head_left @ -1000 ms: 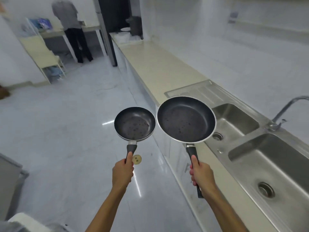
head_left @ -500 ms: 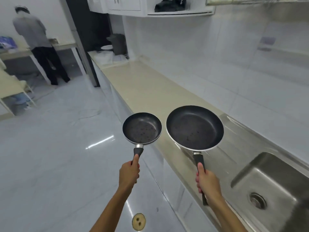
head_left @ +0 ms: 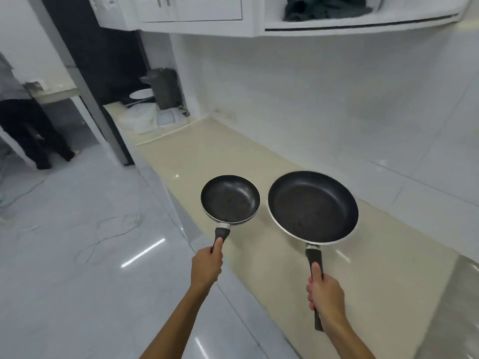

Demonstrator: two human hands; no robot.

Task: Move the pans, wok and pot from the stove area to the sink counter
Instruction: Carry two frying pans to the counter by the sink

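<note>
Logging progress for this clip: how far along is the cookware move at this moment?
Nothing is set down yet. In hand: the left hand grips the small pan, the right hand grips the large pan, both held above the beige counter. Left: placing both pans; the wok and pot are not in view.

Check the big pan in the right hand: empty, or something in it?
Empty. The large pan, held by the right hand over the counter, shows only its bare dark coating, with a few faint specks.
</note>
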